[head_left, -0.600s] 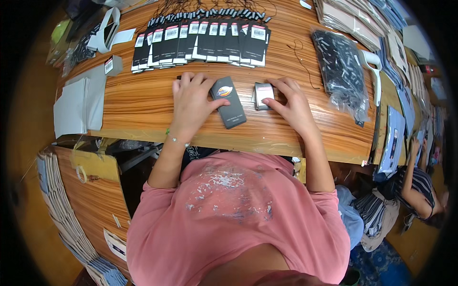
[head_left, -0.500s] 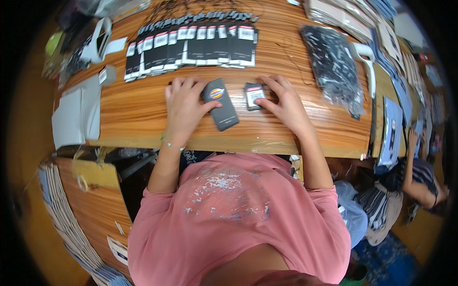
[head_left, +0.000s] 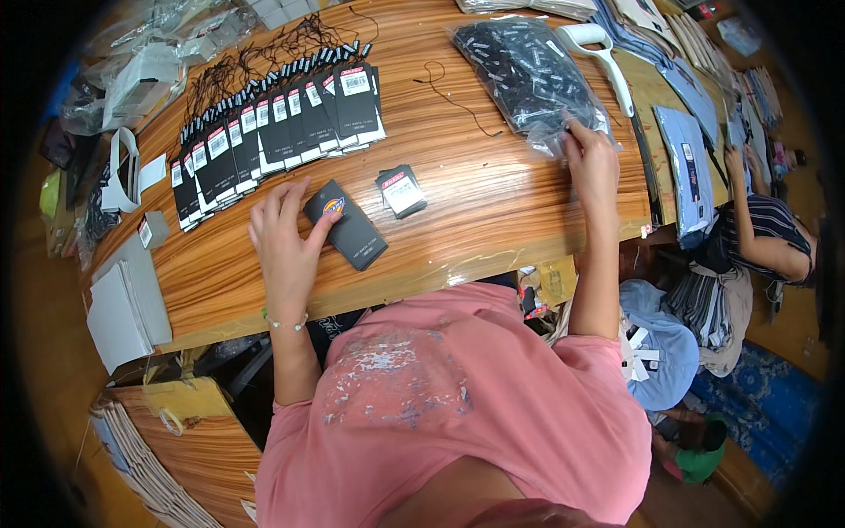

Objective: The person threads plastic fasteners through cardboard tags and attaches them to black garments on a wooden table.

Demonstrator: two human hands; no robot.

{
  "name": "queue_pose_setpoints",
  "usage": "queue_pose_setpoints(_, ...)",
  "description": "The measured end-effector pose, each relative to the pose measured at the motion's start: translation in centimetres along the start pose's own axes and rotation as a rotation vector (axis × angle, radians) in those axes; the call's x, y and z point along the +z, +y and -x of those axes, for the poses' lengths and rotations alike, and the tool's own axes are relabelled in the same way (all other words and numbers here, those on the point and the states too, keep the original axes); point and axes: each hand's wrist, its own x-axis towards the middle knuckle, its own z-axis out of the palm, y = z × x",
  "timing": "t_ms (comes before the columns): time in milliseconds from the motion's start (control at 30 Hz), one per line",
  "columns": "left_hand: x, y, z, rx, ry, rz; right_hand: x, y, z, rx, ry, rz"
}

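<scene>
Holding left fingers (head_left: 294, 199) wide apart in the head view, resting the left thumb (head_left: 320, 231) on a dark tag stack (head_left: 356, 238) near the front edge of the bench (head_left: 493, 207). Holding right fingers (head_left: 575, 135) narrow at the 5 o'clock edge of a black-filled clear bag (head_left: 526, 75); no telling whether pinching anything. From the tag stack: just beside at 2 o'clock, a small card pile (head_left: 406, 195), white and red on top; at 11 o'clock, a long overlapping tag row (head_left: 280, 128); at 8 o'clock, white sheets (head_left: 121, 310). Between 2 and 3 o'clock from the clear bag, a white roller (head_left: 614, 79).
</scene>
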Motion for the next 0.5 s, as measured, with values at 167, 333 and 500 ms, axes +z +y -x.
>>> queue_pose_setpoints(167, -0.2, -1.0, 0.7, -0.002, 0.037, 0.039, 1.0, 0.0, -0.4, 0.011, 0.049, -0.007)
queue_pose_setpoints(333, -0.7, -1.6, 0.8, -0.044, 0.039, 0.057, 0.0, 1.3, -0.6, 0.141, 0.068, -0.420)
queue_pose_setpoints(500, -1.0, -1.4, 0.5, -0.015, 0.039, 0.081, -2.2, 1.7, -1.2, 0.185, 0.129, -0.713)
